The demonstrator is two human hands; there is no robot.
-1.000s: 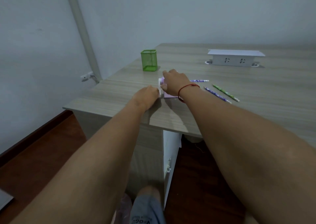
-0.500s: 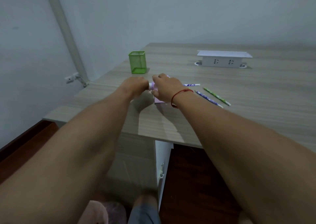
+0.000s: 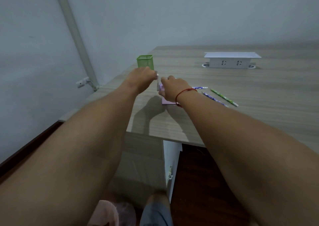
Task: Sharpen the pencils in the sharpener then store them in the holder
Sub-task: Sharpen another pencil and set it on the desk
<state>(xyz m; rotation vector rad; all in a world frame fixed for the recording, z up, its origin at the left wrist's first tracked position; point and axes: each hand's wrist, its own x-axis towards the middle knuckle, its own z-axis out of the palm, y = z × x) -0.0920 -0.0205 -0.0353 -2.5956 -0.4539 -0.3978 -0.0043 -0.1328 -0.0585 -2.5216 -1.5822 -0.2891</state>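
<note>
Left hand point(image 3: 143, 78) has swung upward, fingers curled round the white crank point(image 3: 157, 75); right hand point(image 3: 174, 89) grips the pink sharpener point(image 3: 166, 102), pinning it against the turning. Pencils point(image 3: 214, 99) lie right of that wrist; green holder point(image 3: 145, 62) stands just beyond the left knuckles, handy for storing.

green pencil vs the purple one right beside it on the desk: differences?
Colour: the green pencil is green with pale marks, while the purple pencil has a purple-blue and white pattern. Position: the green pencil lies farther right, and the purple pencil lies just left of it. Shared: both lie flat on the desk, roughly parallel and not touching.
</note>
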